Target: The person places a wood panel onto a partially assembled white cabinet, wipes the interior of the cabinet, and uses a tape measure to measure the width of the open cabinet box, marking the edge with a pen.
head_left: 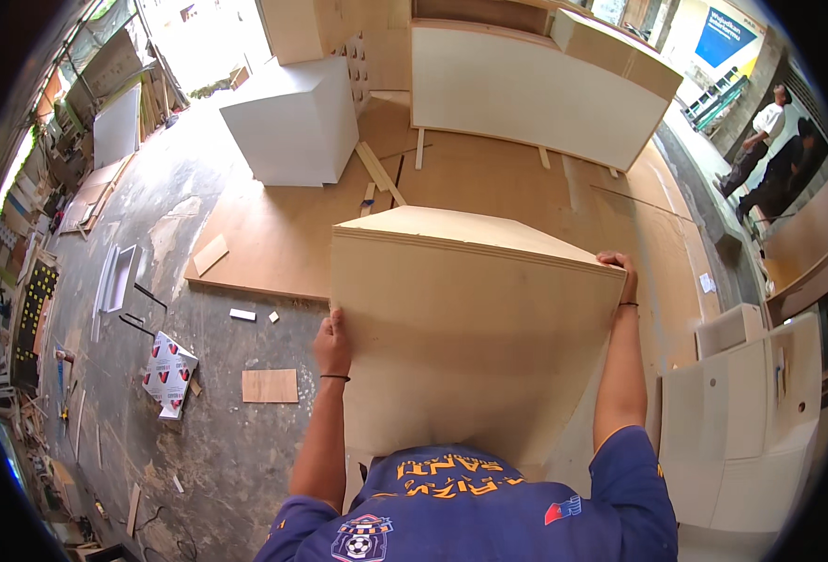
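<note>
Plywood box [470, 328], pale and unfinished, held up against the person's chest and clear of the floor, 1 hand on each side edge. Left hand [332, 345] wraps the left edge low down, fingers closed around the board. Right hand [618, 267] hooks over the upper right corner, fingers curled onto the top edge. Both arms are stretched out; the box tilts slightly toward the wearer.

Judgement: step in hand is carrying or repositioning the box over the brown plywood sheets [273, 234] on the floor. Next move would call for an even 2-handed hold and a watch on footing, since offcuts lie about: a small wood offcut [270, 385] and a printed packet [168, 373] on the concrete to the left.

Also noted: white cube cabinet [292, 122] ahead, long white cabinet [535, 94] beyond it, white panels [751, 421] at right, 2 people [769, 150] standing well apart at far right.
</note>
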`<action>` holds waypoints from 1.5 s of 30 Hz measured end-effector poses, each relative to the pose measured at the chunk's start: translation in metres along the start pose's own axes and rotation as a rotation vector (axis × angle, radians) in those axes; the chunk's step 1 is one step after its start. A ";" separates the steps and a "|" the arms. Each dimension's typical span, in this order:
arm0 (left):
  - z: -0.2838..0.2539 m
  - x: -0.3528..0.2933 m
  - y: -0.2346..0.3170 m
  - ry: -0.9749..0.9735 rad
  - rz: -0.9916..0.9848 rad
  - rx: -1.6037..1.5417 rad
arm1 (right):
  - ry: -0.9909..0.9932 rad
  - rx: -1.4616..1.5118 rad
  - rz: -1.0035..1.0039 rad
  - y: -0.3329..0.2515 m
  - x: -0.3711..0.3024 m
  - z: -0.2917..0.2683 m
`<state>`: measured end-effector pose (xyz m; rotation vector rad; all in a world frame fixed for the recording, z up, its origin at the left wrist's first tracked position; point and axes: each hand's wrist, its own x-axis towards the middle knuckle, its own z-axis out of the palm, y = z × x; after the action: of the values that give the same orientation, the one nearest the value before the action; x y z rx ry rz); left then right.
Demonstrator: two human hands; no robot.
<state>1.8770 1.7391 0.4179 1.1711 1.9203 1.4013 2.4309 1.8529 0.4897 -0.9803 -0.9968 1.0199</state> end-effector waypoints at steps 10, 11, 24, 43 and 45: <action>0.001 -0.105 -0.007 -0.107 0.038 0.087 | 0.164 -0.055 0.080 -0.040 -0.131 -0.101; -0.001 -0.113 -0.008 -0.122 0.018 0.080 | 0.176 -0.028 0.108 -0.040 -0.144 -0.104; -0.012 -0.161 0.004 -0.262 0.030 0.131 | 0.385 0.056 0.239 -0.050 -0.255 -0.148; 0.022 -0.131 0.038 -0.271 -0.002 0.271 | 0.548 0.012 0.347 -0.049 -0.218 -0.146; 0.027 -0.126 0.041 -0.308 -0.004 0.237 | 0.502 -0.251 0.283 -0.051 -0.255 -0.124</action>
<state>1.9773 1.6502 0.4341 1.3998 1.8967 0.9423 2.5057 1.5765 0.4616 -1.5289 -0.5831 0.8227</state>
